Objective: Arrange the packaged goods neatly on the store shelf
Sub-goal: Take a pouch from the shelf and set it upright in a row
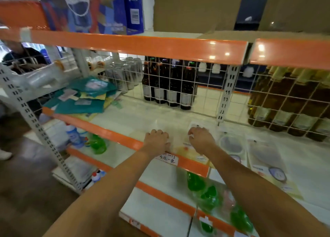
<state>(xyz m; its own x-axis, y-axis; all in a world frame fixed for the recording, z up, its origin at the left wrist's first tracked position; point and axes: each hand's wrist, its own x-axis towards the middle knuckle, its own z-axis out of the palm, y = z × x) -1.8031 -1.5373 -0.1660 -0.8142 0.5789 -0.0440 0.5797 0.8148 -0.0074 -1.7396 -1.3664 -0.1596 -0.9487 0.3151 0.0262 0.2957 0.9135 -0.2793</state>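
Both forearms reach forward over the orange front edge of the middle shelf, palms down, wrists roughly level with each other.

Left hand: knuckles up, fingers curled under at the shelf's front edge. Whether it grips anything cannot be told; the frame is blurred there and the fingertips are hidden.

Right hand: fingers bent, tips down on a clear flat packet with a yellow lower part. The fingers appear to pinch or press its upper end; the exact contact is too blurred to settle.

Packet under right hand: lies flat on the shelf, between the two hands, long axis running front to back, yellow end towards the front edge and slightly overhanging it, hang-hole end towards the wire grid at the back.

Two similar packets lie flat to the right: second packet just beside the right wrist, third packet further right. Both have their long axis front to back, roughly parallel to the first, printed ends towards the front.

A handwritten price tag sits on the orange edge below the left hand.

Far left on the same shelf: a loose heap of teal and yellow bags. Behind the grid: dark bottles, cans.
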